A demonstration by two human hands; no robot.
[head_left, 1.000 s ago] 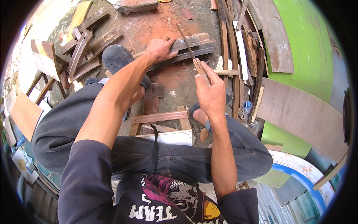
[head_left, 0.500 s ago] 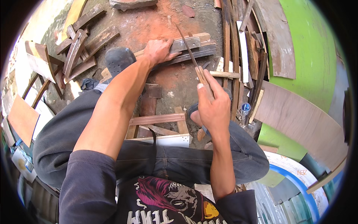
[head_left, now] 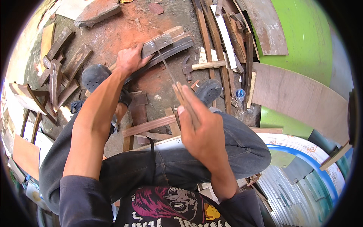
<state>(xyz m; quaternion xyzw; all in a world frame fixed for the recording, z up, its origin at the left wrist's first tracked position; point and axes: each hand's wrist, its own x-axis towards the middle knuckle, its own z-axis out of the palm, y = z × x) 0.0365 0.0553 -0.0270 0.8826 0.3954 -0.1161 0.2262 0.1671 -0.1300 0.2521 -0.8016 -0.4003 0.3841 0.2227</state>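
Observation:
My left hand presses down on a short grey wooden block, fingers curled over its near end. The block lies along longer wooden strips on the ground. In my right hand is the wooden handle of a handsaw, gripped with the thumb along its top. Its thin dark blade slants away to the left and crosses the block just right of my left hand. Below the boards, a small wooden frame lies between my legs.
A hammer lies right of the saw. Long timber strips run along the right, beside curved plywood and a green panel. Wood offcuts are piled at left. A stone slab lies far off. A plastic bottle stands at right.
My right hand has drawn the saw back toward my body, its blade still across the block. My left hand keeps its hold. The whole view has shifted, bringing the hammer head into sight.

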